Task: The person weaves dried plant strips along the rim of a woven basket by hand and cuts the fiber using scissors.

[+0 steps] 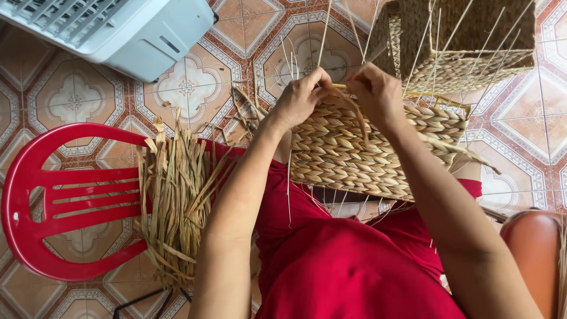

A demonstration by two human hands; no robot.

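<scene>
Two hands work at the top rim of a half-woven basket (366,150), which rests on the person's lap over red clothing (336,260). Left hand (302,97) and right hand (378,91) sit close together, nearly touching, both clenched on the rim; the fingers pinch a flat straw-coloured strand (354,115) that loops down from between them across the woven face.

Basket look: pale tan, made of thick braided rope-like rows stacked one on another, tight and even. Thin bare stakes (325,29) stick out past the rim beyond the hands, and more thin ends hang from the near edge toward the lap.

Orientation: long axis runs crosswise, from under the left hand out past the right hand, tilted slightly so the end on the right-hand side sits nearer the body. The open, unfinished rim faces away from the person; the woven rows run parallel to the long axis.

Beyond the right hand, a second woven basket (466,41) of similar colour stands on the patterned tile floor (77,97). Out past the left forearm, a bundle of dried flat leaves (174,195) lies across a red plastic chair (65,201). Farther beyond the left hand, a pale grey appliance with a slatted grille (118,29) sits on the floor.
</scene>
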